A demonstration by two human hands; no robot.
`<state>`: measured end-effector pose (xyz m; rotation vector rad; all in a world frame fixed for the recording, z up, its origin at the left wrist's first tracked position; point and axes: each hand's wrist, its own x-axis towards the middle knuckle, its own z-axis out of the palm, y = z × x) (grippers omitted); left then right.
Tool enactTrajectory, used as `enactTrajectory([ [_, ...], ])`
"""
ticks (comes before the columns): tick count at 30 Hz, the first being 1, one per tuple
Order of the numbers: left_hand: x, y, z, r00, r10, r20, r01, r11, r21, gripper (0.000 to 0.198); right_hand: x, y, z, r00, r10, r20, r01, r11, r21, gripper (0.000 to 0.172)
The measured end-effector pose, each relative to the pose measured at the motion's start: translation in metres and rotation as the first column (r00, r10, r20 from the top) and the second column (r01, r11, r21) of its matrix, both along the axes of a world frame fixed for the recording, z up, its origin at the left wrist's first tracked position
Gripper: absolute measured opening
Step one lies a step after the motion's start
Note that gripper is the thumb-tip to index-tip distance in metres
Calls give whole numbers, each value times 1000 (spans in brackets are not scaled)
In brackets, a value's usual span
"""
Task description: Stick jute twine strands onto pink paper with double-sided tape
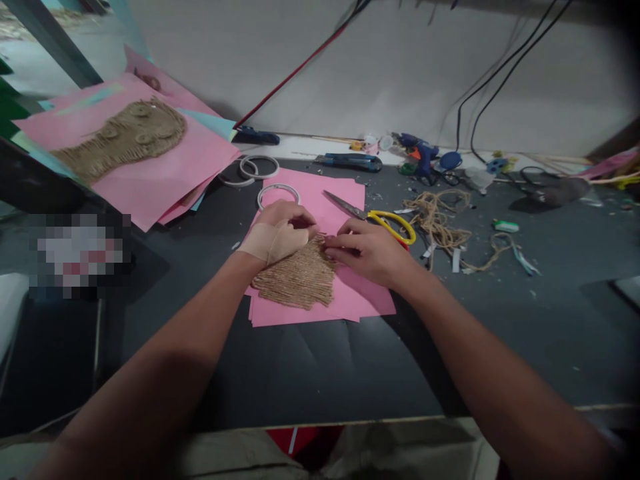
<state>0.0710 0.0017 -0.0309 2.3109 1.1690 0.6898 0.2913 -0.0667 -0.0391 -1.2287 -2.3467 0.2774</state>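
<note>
A piece made of rows of brown jute twine [295,277] lies on pink paper sheets [350,300] in front of me. My left hand [283,230], with a beige wrap around its palm, rests over the piece's upper left, fingers curled together at the top edge. From the right, my right hand [367,250] pinches at the upper right edge, thumb and fingertips close together. Both sets of fingertips nearly meet there; the bit of twine between them is mostly hidden. Just beyond my right hand lie scissors [385,219] with yellow handles, partly covered by it.
Metal rings [260,167] lie behind my left hand. A utility knife [350,161] and a blue glue gun [425,157] sit along the wall. Tangled twine [440,220] is at right. At left, a finished-looking twine piece [145,130] rests on stacked pink sheets [200,163].
</note>
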Motion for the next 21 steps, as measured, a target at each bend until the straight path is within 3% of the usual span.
enactTrajectory([
  [12, 0, -1, 0, 1000, 0, 6, 0, 1000, 20, 15, -7, -6, 10, 967, -100, 233, 96, 995, 28, 29],
  [21, 0, 1, -1, 1000, -9, -16, 10, 999, 32, 16, -4, -7, 9, 983, -93, 160, 96, 995, -13, 30],
])
